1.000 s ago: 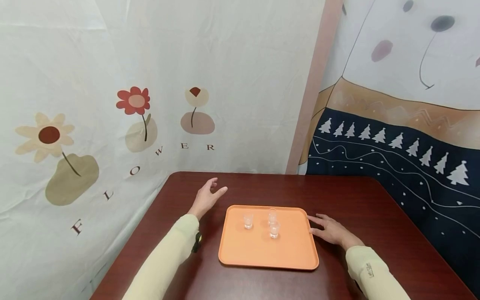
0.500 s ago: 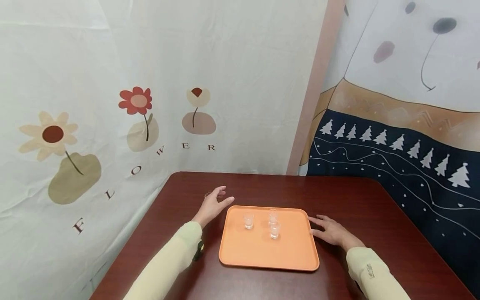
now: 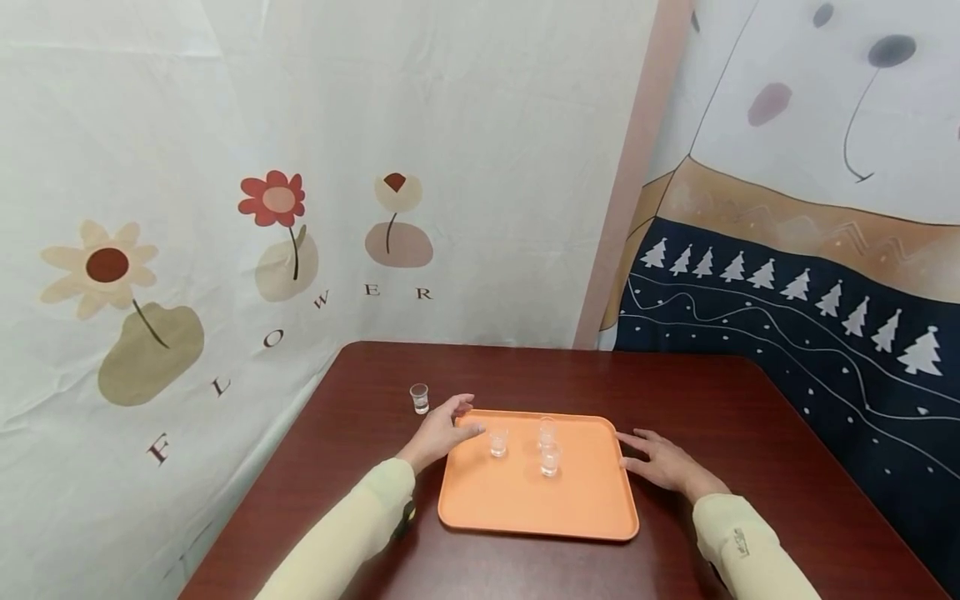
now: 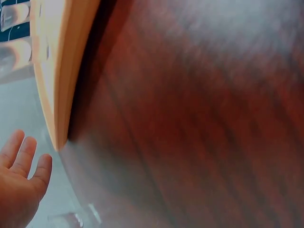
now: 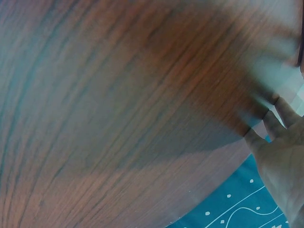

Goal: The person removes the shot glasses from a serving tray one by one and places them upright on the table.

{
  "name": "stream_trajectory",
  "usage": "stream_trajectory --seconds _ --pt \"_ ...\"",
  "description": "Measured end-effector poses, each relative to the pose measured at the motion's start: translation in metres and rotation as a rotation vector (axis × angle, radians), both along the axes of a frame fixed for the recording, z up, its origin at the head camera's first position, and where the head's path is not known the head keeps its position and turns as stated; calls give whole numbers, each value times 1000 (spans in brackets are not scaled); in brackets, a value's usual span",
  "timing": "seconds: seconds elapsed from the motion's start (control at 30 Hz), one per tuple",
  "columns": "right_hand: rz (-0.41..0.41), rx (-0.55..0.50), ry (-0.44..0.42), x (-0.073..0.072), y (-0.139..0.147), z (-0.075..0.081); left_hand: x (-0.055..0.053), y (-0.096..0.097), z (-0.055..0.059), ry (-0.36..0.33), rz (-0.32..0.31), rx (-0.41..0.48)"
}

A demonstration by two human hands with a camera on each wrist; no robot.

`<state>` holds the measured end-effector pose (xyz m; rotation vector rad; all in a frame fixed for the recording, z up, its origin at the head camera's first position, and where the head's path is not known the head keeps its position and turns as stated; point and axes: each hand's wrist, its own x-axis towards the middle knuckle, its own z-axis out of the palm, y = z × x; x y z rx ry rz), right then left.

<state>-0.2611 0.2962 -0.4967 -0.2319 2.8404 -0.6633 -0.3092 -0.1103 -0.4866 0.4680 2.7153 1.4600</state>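
An orange tray [image 3: 517,508] lies on the table with three small clear shot glasses on it: one near its left side [image 3: 498,443], one further back [image 3: 547,433] and one in front of that [image 3: 550,461]. A fourth shot glass [image 3: 420,399] stands upright on bare wood, just behind my left hand [image 3: 441,432]. That hand reaches over the tray's far left corner with fingers extended, holding nothing; its fingers [image 4: 26,152] are spread in the left wrist view. At the tray's right rim, my right hand [image 3: 666,463] lies with straight fingers, the fingertips at the edge.
The dark red wooden table [image 3: 705,400] runs back to a pale curtain [image 3: 495,167] printed with flowers. On the right hangs a navy and white cloth [image 3: 750,325] with tree shapes.
My left hand has moved right and nearer, from beside the far shot glass to the tray's left corner, uncovering that glass. The right hand and the tray have stayed in place.
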Motion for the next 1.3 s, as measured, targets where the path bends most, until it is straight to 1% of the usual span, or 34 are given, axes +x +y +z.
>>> stream_trajectory --seconds 0.23,0.37,0.47,0.57,0.67,0.8,0.93,1.1,1.3 --pt "-12 -1 -4 0 0 0 4 8 -9 -4 -71 1" --pt "-12 -2 6 0 1 -1 6 12 -12 -3 -88 -19" --pt "-8 1 9 1 1 -1 6 15 -15 -15 -93 -28" --pt "-16 -8 4 2 0 -2 7 19 -17 8 -111 -38" --pt "-10 -6 3 2 0 -1 6 21 -19 54 -128 -56" --pt "-15 -8 4 2 0 -1 6 23 -21 98 -136 -54" --pt "-23 -11 0 1 0 -1 7 24 -22 103 -141 -38" --pt "-21 -7 -6 1 0 -1 7 24 -23 98 -143 -35" --pt "-17 -6 -8 1 0 -1 8 24 -22 73 -137 -38"
